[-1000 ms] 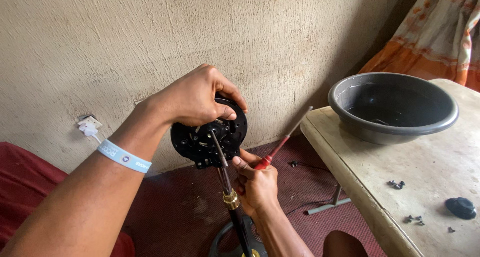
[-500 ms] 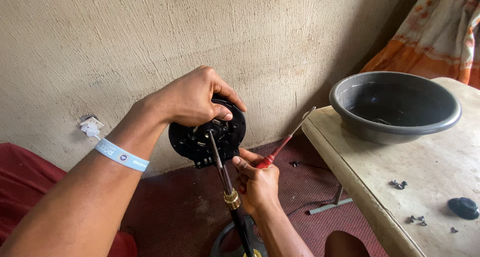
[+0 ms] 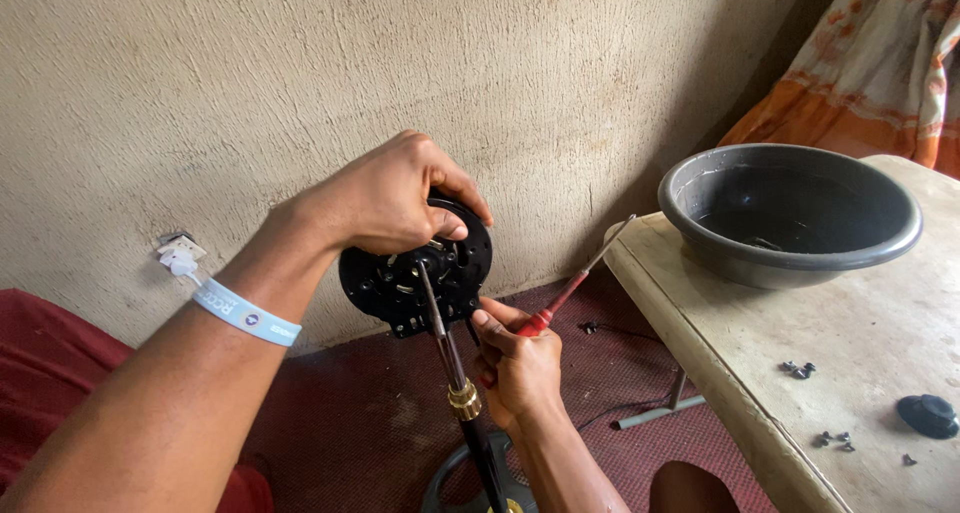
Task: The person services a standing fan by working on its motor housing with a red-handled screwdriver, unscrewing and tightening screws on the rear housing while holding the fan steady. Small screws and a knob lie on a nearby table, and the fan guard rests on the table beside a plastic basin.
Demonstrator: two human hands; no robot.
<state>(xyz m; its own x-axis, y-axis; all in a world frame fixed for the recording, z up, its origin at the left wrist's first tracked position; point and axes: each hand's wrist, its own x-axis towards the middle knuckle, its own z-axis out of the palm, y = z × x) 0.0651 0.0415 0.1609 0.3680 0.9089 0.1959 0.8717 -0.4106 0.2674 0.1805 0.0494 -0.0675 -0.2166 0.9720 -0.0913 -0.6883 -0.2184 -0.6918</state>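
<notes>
The left hand [image 3: 385, 198] kept its grip on the black round housing [image 3: 415, 271], barely shifted; the right hand [image 3: 520, 363] clutched a red screwdriver [image 3: 572, 291].

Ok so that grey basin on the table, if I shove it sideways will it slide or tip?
The grey basin would probably slide rather than tip: it is wide, low and sits flat on the table. It looks like thin plastic, so likely light and slightly flexible at the rim. It stands close to the table's near edge, so a hard push could send it off.
</notes>
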